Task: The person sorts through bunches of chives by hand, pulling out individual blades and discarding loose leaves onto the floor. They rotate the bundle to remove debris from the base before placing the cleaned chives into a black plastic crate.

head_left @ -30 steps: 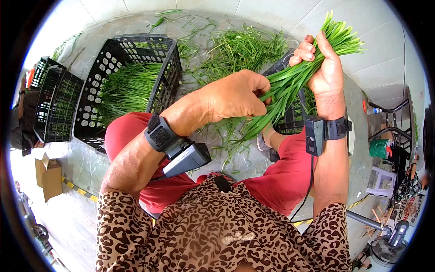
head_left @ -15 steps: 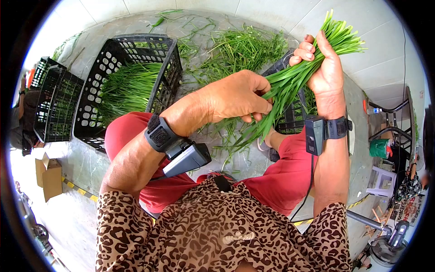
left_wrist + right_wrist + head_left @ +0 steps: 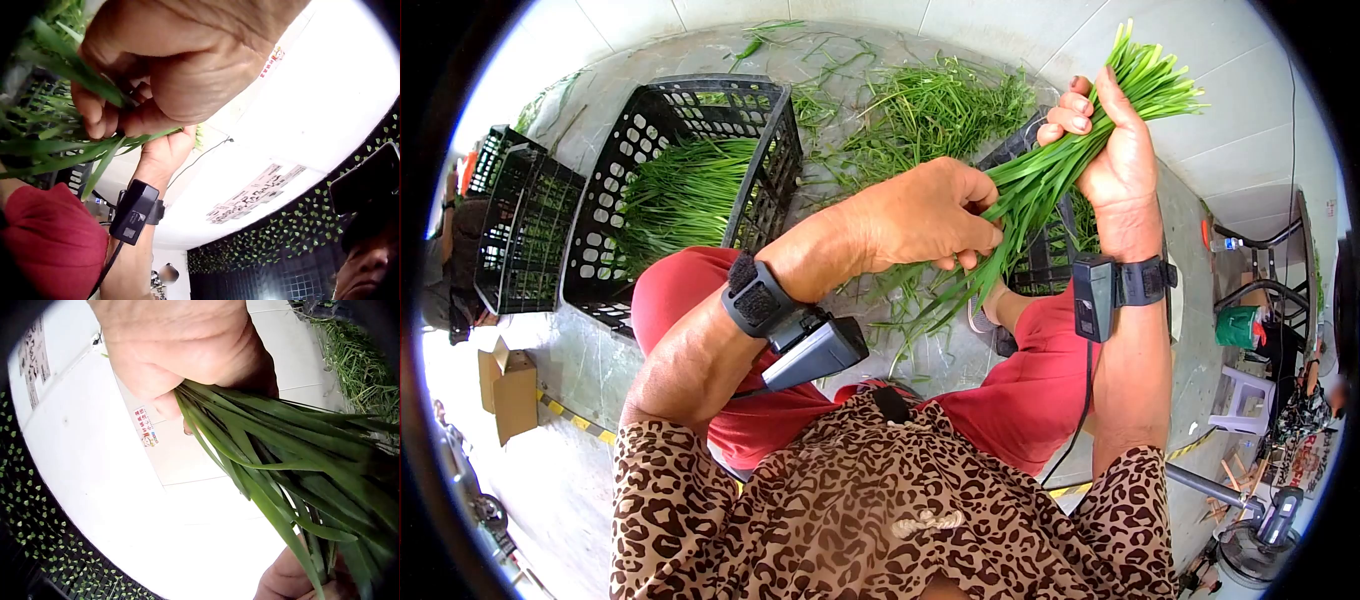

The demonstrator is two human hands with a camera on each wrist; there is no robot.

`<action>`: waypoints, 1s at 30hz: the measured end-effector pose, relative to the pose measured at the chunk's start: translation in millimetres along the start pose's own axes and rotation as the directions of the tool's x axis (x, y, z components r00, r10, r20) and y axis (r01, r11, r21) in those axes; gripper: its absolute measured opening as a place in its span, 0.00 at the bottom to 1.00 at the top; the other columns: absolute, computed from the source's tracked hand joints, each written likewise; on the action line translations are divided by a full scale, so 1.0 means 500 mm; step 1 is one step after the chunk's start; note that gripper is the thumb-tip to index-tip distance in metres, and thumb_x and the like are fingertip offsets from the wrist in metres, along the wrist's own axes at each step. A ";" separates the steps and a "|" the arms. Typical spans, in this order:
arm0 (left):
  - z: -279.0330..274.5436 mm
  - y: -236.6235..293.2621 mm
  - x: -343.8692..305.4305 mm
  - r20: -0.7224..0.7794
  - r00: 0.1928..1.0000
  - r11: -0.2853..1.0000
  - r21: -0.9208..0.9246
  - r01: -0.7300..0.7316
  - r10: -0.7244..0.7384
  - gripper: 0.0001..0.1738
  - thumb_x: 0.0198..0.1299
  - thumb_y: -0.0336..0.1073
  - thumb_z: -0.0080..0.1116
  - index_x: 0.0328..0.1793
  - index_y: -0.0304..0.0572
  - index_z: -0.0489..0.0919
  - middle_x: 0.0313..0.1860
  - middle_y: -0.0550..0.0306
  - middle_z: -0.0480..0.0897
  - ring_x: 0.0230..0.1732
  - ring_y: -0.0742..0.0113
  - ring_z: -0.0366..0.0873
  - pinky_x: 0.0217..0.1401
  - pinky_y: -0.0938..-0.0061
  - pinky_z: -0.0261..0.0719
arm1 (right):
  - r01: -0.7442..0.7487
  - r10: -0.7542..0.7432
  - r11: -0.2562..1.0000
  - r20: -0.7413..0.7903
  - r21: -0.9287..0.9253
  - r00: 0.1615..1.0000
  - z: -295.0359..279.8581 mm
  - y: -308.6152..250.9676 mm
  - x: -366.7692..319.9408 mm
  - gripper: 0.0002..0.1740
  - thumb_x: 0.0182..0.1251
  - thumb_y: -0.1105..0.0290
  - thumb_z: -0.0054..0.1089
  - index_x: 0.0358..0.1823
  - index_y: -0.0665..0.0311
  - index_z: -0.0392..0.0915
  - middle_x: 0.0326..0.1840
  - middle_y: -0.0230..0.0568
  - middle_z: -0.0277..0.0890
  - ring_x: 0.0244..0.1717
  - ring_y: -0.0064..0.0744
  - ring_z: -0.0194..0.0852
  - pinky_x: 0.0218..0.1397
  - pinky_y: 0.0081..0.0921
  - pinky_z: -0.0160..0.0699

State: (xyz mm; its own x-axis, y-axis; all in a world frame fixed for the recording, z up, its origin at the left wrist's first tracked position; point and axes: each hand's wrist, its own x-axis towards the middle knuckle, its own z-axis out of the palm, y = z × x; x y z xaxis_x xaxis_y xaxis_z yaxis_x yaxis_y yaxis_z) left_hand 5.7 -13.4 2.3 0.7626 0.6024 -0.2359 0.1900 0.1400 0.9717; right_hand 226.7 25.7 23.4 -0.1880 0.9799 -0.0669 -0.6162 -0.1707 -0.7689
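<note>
A bunch of garlic chives [image 3: 1040, 185] is gripped in my right hand [image 3: 1122, 150], its pale cut ends sticking up past the thumb at the upper right. From there the flat green leaves slant down to the left. My left hand [image 3: 930, 215] pinches some of the leaves farther down the bunch, thumb against curled fingers. In the left wrist view, leaf blades [image 3: 69, 147] fan out beyond those fingertips. Seen from the right wrist, the leaves [image 3: 294, 462] spread out of the fist toward the left hand [image 3: 294, 575], which is partly hidden behind them.
A black crate [image 3: 785, 150] with chives laid in it stands to the left, other black crates [image 3: 525, 235] beyond it. Loose green trimmings [image 3: 940, 110] lie heaped on the floor ahead. Another black crate [image 3: 1040, 265] sits below the bunch. A cardboard box [image 3: 507, 390] is far left.
My left fingers have shifted slightly on the leaves, and the lower leaf tips have swung a little to the left. My right hand keeps its grip in nearly the same place.
</note>
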 end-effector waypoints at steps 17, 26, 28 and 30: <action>0.005 -0.008 0.004 0.021 0.999 0.998 -0.055 -0.040 0.041 0.10 0.59 0.35 0.58 0.31 0.35 0.76 0.25 0.61 0.78 0.26 0.76 0.75 0.27 0.81 0.71 | -0.013 0.013 0.999 -0.011 -0.047 1.000 -0.001 0.005 0.001 0.17 0.65 0.54 0.58 0.36 0.62 0.70 0.24 0.27 0.64 0.23 0.21 0.63 0.37 0.31 0.70; 0.002 -0.007 0.003 0.014 0.999 0.999 -0.029 0.031 -0.031 0.08 0.62 0.33 0.54 0.34 0.34 0.76 0.26 0.59 0.80 0.25 0.76 0.77 0.27 0.83 0.74 | -0.015 0.015 0.998 0.005 -0.062 1.000 0.002 0.007 0.001 0.18 0.66 0.53 0.57 0.36 0.62 0.70 0.23 0.27 0.64 0.24 0.21 0.63 0.37 0.32 0.70; 0.003 -0.006 0.003 0.025 0.999 0.999 -0.021 0.046 -0.046 0.09 0.62 0.34 0.53 0.35 0.34 0.76 0.26 0.59 0.80 0.25 0.76 0.77 0.27 0.83 0.74 | -0.016 0.016 0.997 0.000 -0.069 1.000 0.003 0.008 0.000 0.18 0.66 0.53 0.57 0.37 0.62 0.70 0.23 0.27 0.64 0.24 0.21 0.64 0.37 0.32 0.70; 0.005 -0.004 0.002 0.031 0.998 0.998 -0.043 0.054 -0.052 0.09 0.63 0.34 0.52 0.35 0.34 0.76 0.26 0.59 0.80 0.25 0.77 0.77 0.27 0.83 0.74 | -0.014 0.015 0.997 0.005 -0.072 1.000 0.001 0.008 0.000 0.18 0.66 0.54 0.57 0.37 0.62 0.71 0.23 0.27 0.64 0.24 0.21 0.64 0.36 0.31 0.70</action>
State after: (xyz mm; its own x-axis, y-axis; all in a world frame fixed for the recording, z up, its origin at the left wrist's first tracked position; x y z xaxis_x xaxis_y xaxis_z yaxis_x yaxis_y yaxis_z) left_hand 7.4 -15.0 0.1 0.7702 0.5698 -0.2867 0.2037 0.2062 0.9571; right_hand 223.8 25.0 20.7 -0.2006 0.9768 -0.0751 -0.5567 -0.1767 -0.8117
